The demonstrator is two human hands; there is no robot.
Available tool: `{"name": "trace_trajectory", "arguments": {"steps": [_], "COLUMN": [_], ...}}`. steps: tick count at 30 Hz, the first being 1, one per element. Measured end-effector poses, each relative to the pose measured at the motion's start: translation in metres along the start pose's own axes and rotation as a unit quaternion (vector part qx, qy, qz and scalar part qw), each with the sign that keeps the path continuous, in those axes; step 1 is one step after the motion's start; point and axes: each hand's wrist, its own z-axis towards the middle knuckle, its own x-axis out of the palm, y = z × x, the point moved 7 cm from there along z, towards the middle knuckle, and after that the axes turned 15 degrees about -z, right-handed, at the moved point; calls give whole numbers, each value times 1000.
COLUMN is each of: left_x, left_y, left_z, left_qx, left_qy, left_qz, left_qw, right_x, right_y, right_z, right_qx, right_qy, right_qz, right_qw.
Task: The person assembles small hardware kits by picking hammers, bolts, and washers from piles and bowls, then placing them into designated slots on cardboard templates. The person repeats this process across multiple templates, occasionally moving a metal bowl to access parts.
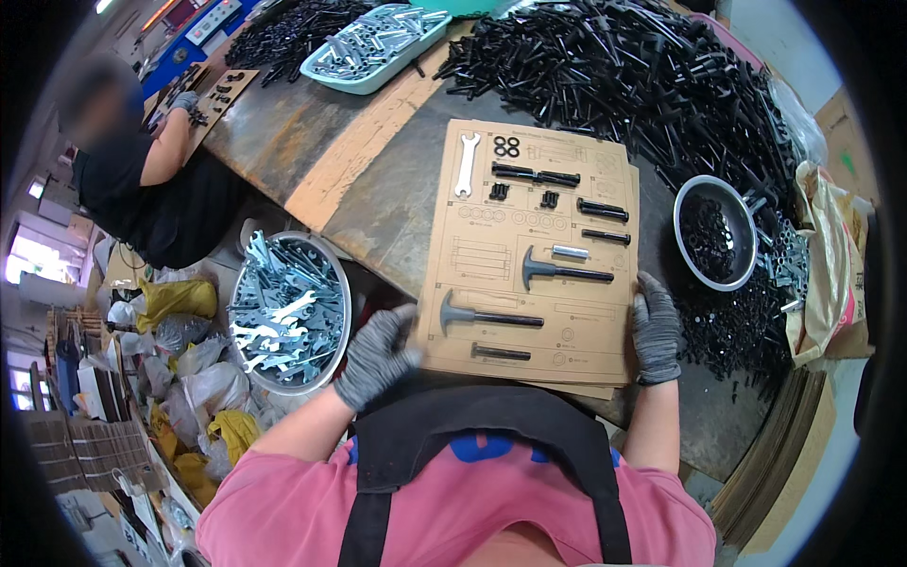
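In front of me lies a stack of printed cardboard sheets [529,378]. Its top sheet carries a silver open-end wrench [466,165], several black rings [506,146], long black bolts [536,175], small black screws [549,199], shorter bolts [603,210] and a silver sleeve [570,252]. Two T-shaped pieces with dark shafts [491,313] lie lower down, above a short black bolt [501,352]. My grey-gloved left hand [380,357] is beside the sheet's lower left edge, fingers apart, holding nothing. Along the right edge rests my gloved right hand [656,331], fingers stretched out against the cardboard.
A steel bowl of wrenches [346,326] stands at left; another bowl [676,231] holds small black parts at right. Black bolts [605,66] are heaped at the back beside a pale green basin [364,87]. A co-worker [123,180] handles parts at far left.
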Motion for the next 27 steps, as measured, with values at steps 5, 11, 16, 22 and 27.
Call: {"name": "trace_trajectory", "arguments": {"steps": [5, 11, 16, 22, 27], "left_x": [13, 6, -2, -12, -33], "left_y": [-14, -5, 15, 26, 21], "left_z": [-13, -1, 0, -4, -4], "left_qx": [113, 76, -26, -137, -136], "left_qy": [40, 111, 81, 46, 3], "left_qz": [183, 130, -95, -280, -251], "left_qw": [976, 982, 992, 949, 958], "right_x": [7, 5, 3, 6, 6], "right_y": [-13, -1, 22, 38, 59], "right_z": [-1, 4, 7, 4, -4], "right_qx": [45, -24, -117, -128, -131], "right_qy": [70, 86, 113, 197, 206], "right_qz": [95, -2, -123, -135, -79], "right_qw": [992, 996, 979, 963, 967]}}
